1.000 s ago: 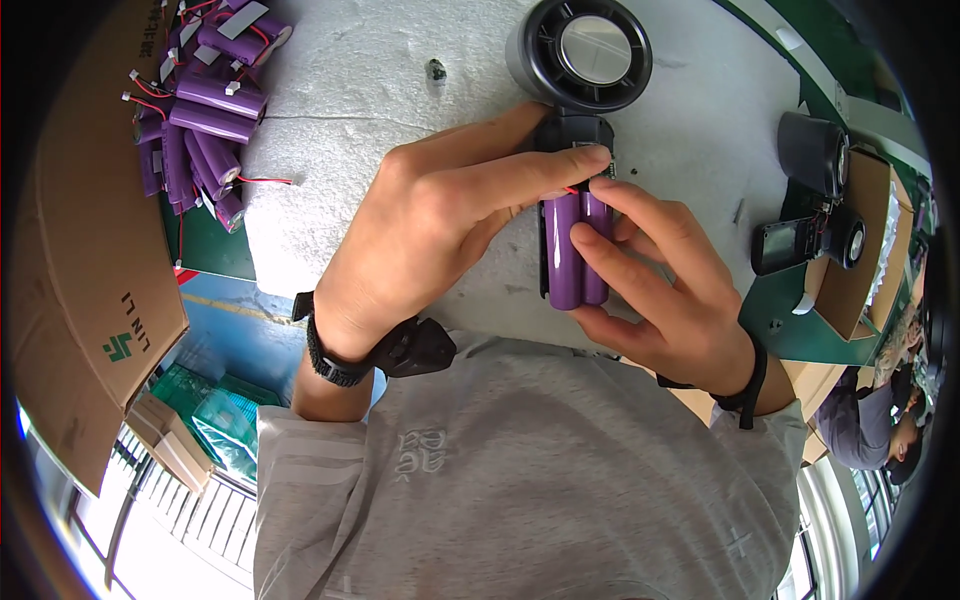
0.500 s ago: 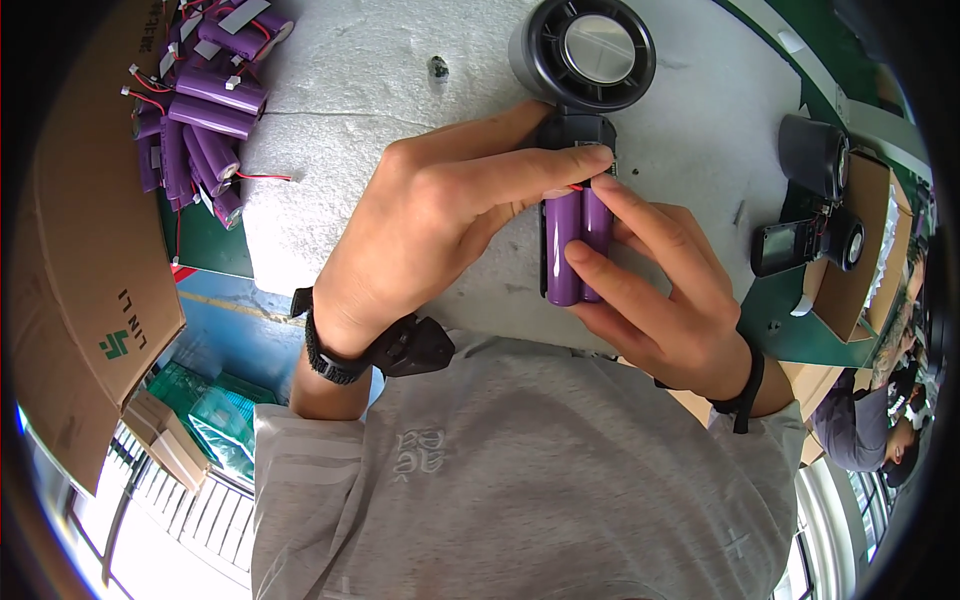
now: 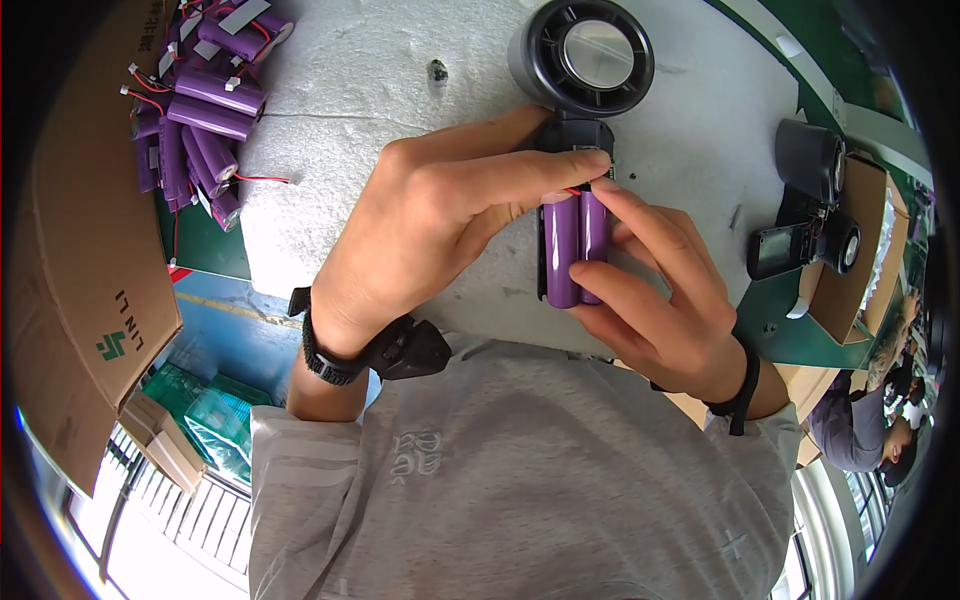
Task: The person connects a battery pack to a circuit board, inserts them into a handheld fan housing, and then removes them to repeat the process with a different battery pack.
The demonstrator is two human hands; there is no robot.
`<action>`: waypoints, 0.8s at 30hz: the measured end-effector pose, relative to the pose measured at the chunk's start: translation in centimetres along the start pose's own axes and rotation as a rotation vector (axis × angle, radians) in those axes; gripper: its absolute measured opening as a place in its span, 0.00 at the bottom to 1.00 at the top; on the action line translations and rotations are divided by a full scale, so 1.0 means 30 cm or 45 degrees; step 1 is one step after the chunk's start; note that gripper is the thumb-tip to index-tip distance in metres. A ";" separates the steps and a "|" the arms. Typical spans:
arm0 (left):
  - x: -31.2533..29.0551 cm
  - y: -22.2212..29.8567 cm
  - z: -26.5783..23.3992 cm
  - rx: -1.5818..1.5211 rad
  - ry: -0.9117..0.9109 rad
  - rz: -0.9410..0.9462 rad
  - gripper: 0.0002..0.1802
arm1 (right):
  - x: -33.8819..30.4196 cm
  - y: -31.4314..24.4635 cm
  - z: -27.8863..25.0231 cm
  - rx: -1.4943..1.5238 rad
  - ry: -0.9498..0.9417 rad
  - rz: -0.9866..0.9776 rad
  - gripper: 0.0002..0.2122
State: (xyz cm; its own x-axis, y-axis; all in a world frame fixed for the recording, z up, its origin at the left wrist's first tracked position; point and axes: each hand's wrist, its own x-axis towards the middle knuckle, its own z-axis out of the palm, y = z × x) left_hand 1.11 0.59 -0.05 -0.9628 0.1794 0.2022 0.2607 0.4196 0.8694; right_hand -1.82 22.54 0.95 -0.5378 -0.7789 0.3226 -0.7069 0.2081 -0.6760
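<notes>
A black handheld fan (image 3: 582,60) lies on the white foam sheet, its round head away from me and its handle toward me. Two purple cylindrical batteries (image 3: 562,250) sit side by side in the open handle, with a bit of red wire at their far end. My left hand (image 3: 430,210) is closed around the handle's upper part, its index fingertip pressing just above the batteries. My right hand (image 3: 670,295) grips the battery pair and handle from the right, one finger across the batteries and another at their top end. The fingers hide the wire's connection.
Several purple batteries with wired white plugs (image 3: 205,110) are heaped at the left, beside a big cardboard box (image 3: 85,250). At the right, more black fan parts (image 3: 812,160) lie by a small open carton (image 3: 860,250). Another person (image 3: 850,430) is at the far right.
Both hands keep nearly the same grip on the fan and batteries. The whole view has shifted very slightly; nothing else has visibly moved.
</notes>
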 end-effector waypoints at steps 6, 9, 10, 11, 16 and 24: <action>0.004 0.000 0.002 -0.058 0.020 -0.001 0.15 | 0.000 0.004 0.004 0.027 0.007 0.026 0.14; 0.002 0.002 0.001 -0.054 0.023 -0.005 0.15 | 0.002 0.003 -0.002 -0.018 -0.021 -0.008 0.14; 0.000 0.001 0.001 -0.045 0.026 -0.005 0.15 | 0.003 0.002 -0.003 -0.020 -0.021 -0.012 0.14; -0.001 0.002 0.001 -0.036 0.030 -0.005 0.15 | 0.003 0.000 -0.003 -0.023 -0.024 -0.008 0.16; 0.002 0.007 -0.005 -0.007 0.041 0.024 0.15 | -0.003 -0.001 0.004 -0.042 -0.009 -0.008 0.19; -0.001 0.002 0.001 -0.118 0.001 -0.079 0.15 | 0.003 -0.004 0.020 -0.078 0.061 -0.028 0.19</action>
State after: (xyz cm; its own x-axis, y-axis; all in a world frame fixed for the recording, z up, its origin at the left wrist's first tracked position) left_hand 1.14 0.64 -0.02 -0.9769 0.1547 0.1474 0.1933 0.3459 0.9181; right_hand -1.52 22.08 0.66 -0.5422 -0.7549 0.3690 -0.7448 0.2286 -0.6269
